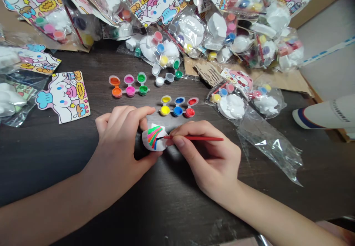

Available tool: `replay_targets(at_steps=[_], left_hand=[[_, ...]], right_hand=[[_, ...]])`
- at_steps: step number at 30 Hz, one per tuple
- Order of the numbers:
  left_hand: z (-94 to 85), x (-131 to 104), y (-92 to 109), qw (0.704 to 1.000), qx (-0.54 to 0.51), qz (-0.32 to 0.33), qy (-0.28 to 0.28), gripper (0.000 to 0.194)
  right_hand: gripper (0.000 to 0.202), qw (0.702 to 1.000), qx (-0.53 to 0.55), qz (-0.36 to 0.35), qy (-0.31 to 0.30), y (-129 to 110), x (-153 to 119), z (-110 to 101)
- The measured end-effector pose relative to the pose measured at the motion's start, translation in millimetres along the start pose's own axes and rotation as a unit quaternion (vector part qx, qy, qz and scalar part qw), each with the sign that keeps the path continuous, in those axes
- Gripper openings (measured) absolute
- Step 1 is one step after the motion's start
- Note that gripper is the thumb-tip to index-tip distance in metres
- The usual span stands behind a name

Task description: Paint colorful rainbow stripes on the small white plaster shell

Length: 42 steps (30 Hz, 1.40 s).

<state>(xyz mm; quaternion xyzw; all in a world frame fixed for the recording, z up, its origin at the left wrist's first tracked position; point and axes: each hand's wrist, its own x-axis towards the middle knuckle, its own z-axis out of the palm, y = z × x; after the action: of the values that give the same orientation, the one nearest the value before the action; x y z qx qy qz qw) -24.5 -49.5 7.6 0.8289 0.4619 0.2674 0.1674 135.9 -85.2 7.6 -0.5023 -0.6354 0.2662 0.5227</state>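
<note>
A small white plaster figure (146,141) bears painted stripes in green, pink, orange, red and blue. My left hand (122,135) grips it between thumb and fingers, just above the dark table. Pinched in my right hand (210,157) is a thin red paintbrush (205,138), its dark tip touching the figure beside the stripes. Beyond the figure stand opened paint pots: one strip of yellow, blue and red (178,110), one of orange, pink and green (130,91), and another with white and dark green (159,81).
Bagged plaster figures with paints (188,30) are heaped along the back over cardboard (291,83). A cartoon card (66,96) lies at left. Right of my hand are a crumpled clear wrapper (269,142) and a bagged figure (231,106). A white cup (327,113) lies at the right edge.
</note>
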Motion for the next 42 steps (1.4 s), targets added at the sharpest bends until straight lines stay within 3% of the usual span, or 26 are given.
replay_targets(at_steps=[15,20,42], left_hand=[[0.0,-0.7,-0.2,1.000,0.002,-0.006,0.002,0.044],[-0.1,-0.6,0.1,1.000,0.000,-0.009,0.000,0.043],[-0.5,-0.7,0.6,1.000,0.012,0.009,0.000,0.046]], right_hand=[[0.013,1.000,0.002,0.015,0.021,0.3,-0.1,1.5],[0.013,1.000,0.002,0.001,0.003,0.0,-0.6,1.2],[0.012,0.998,0.013,0.048,0.030,1.4,-1.2,2.3]])
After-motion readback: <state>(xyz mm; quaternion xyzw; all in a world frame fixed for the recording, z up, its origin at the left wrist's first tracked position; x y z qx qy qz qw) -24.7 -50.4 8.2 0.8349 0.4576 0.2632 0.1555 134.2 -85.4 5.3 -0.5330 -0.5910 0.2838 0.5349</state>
